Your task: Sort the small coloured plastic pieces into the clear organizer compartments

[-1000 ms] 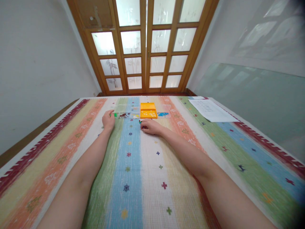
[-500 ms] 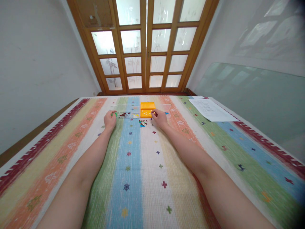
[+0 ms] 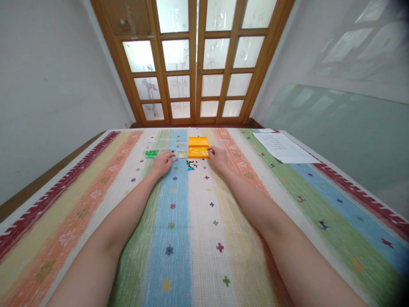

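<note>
Both forearms come in low from the near edge, angled inward and resting close to the cloth. Left hand [image 3: 163,162] is palm down, fingers bent and pointing right, tips over the clear boxes [image 3: 179,157] left of center. Its thumb and fingers look close together; can't tell if a piece is pinched. Right hand [image 3: 218,158] is at the right edge of the yellow case [image 3: 198,141], fingers curled, thumb and index tips near each other. Can't tell whether anything is between them (too small at this range).

Around: a small loose pile of mixed pieces [image 3: 191,165], blue, dark and some green, lies on the striped tablecloth [image 3: 204,238] just in front of the yellow case, between the hands. Printed paper [image 3: 284,147] lies flat, far right, well apart from the hands. Paned wooden doors [image 3: 195,76] stand beyond the table. Left hand blocks part of the clear boxes; right hand covers the spot right of the yellow case, only a bit of clear lid [image 3: 223,142] showing behind it.

Containers: yellow case is open, lid raised at the back, white pieces [image 3: 203,152] scattered in the front half. Clear boxes in a row: green pieces [image 3: 151,153] at the left end, yellow pieces [image 3: 182,154] next to the yellow case. Dark bits peek out by the left fingertips; rest hidden.
</note>
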{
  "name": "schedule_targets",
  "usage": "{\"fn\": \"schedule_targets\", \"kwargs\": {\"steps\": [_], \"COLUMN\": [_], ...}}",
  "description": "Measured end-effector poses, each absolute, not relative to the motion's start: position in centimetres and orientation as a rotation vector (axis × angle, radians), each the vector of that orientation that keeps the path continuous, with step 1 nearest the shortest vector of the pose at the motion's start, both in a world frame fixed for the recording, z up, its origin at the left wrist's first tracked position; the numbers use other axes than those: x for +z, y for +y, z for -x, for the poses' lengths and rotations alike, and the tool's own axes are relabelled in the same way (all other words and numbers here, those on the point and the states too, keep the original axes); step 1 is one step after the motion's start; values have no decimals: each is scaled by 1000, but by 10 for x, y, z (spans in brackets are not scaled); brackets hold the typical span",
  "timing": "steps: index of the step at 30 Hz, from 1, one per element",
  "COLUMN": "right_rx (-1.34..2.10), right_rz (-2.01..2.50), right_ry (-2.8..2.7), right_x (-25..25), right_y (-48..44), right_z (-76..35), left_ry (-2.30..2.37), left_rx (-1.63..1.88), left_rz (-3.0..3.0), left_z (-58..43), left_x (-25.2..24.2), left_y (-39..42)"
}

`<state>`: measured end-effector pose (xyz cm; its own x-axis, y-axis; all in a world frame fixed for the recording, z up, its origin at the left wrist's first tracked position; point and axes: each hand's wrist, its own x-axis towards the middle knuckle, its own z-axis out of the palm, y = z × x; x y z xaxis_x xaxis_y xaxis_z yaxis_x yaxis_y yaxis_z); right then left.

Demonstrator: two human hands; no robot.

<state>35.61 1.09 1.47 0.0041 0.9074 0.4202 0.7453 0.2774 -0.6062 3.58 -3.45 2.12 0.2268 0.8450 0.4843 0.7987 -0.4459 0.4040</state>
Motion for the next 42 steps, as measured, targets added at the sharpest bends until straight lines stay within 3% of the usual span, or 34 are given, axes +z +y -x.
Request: {"fn": "schedule_targets", "kwargs": {"steps": [8,13,35,42], "right_rx": [181,158,349,353], "right_rz": [1368,1357,1143,1135], "right_ry": [-2009,-2066,-2447,-2489], "right_x": [11,10,23,25], "right_y": [7,5,-14,-18], "right_z": [-344,-341,-337,-332], "left_ry": [1289,1374,1552,1524], "left_rx": [652,507,292,415], "left_rz": [-2738,-2810,-2823,-2778], "left_z": [-67,-76,-79,-79], "left_x": [18,17,24,23], "left_y": [-46,-51,-57,-56]}}
